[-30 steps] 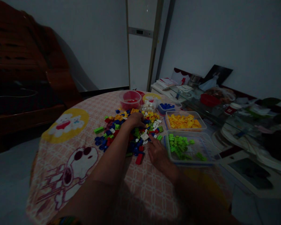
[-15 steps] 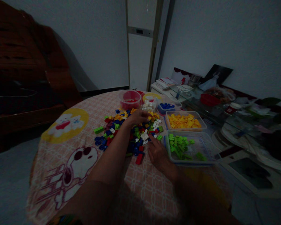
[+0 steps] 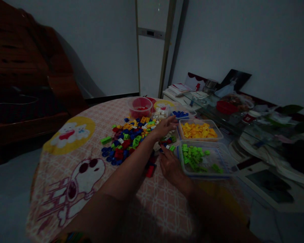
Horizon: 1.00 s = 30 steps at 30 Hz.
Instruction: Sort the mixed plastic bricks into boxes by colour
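Note:
Mixed red, blue, green, yellow and white bricks (image 3: pixel 126 141) lie in a loose pile on the patterned tablecloth (image 3: pixel 157 202). My left hand (image 3: pixel 165 127) is over the right side of the pile, its fingers apart and reaching to the left rim of a clear box of yellow bricks (image 3: pixel 199 131). No brick shows in it. My right hand (image 3: pixel 170 165) rests at the pile's near right edge, index finger stretched out beside a white brick (image 3: pixel 156 146). Right of it stands a clear box with green bricks (image 3: pixel 195 157). My left forearm hides part of the pile.
A round clear tub (image 3: pixel 140 107) with red pieces stands behind the pile. White bricks (image 3: pixel 160 114) and a container of blue bricks (image 3: pixel 180 114) are at the back right. A cluttered glass table (image 3: pixel 212 114) adjoins on the right; a wooden seat (image 3: pixel 60 91) is at the left.
My left hand has moved right, from above the yellow and white bricks to the edge of the yellow box, and its fingers have stretched out. My right hand has hardly moved.

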{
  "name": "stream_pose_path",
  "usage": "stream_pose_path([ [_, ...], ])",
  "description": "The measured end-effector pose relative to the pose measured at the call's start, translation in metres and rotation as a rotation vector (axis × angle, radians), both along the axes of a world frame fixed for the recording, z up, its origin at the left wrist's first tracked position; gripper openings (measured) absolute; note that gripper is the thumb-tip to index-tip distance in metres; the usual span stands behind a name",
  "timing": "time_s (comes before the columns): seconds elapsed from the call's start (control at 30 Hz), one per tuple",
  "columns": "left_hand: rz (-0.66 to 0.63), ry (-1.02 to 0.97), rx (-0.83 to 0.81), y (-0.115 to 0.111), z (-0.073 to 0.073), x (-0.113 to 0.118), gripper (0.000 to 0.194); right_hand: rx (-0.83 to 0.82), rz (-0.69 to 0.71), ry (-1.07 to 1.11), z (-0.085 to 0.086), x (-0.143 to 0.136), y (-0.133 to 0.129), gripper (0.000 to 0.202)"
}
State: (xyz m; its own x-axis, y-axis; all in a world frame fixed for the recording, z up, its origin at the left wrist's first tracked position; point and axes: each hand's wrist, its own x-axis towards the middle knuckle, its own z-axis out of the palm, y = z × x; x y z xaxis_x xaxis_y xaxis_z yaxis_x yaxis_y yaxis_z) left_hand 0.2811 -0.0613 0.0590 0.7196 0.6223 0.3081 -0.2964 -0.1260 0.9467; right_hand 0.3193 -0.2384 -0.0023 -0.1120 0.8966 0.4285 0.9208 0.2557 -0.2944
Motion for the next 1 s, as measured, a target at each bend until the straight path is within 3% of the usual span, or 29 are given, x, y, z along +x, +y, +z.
stream_pose_path([
  [0.17, 0.285, 0.205, 0.267, 0.034, 0.016, -0.041, 0.054, -0.003, -0.007, 0.016, 0.001, -0.001, -0.001, 0.033],
  [0.3, 0.416, 0.51, 0.448, 0.04, 0.027, -0.066, 0.038, -0.007, 0.003, 0.026, 0.002, -0.001, -0.001, 0.033],
  [0.4, 0.361, 0.694, 0.575, 0.035, 0.03, -0.07, 0.023, 0.002, 0.006, 0.036, 0.001, -0.001, -0.001, 0.034],
  [0.53, 0.293, 0.876, 0.669, 0.028, 0.023, -0.06, 0.01, 0.016, 0.005, 0.016, -0.001, 0.0, 0.0, 0.033],
  [0.63, 0.291, 0.969, 0.718, 0.023, 0.015, -0.052, 0.015, 0.018, 0.007, 0.013, -0.001, 0.0, 0.001, 0.034],
  [0.8, 0.341, 1.008, 0.757, 0.019, 0.008, -0.045, 0.013, 0.015, 0.006, 0.03, -0.001, -0.001, 0.001, 0.037],
  [1.0, 0.189, 0.84, 0.567, 0.025, 0.009, -0.051, 0.016, 0.009, -0.002, 0.02, 0.002, -0.001, 0.0, 0.034],
])
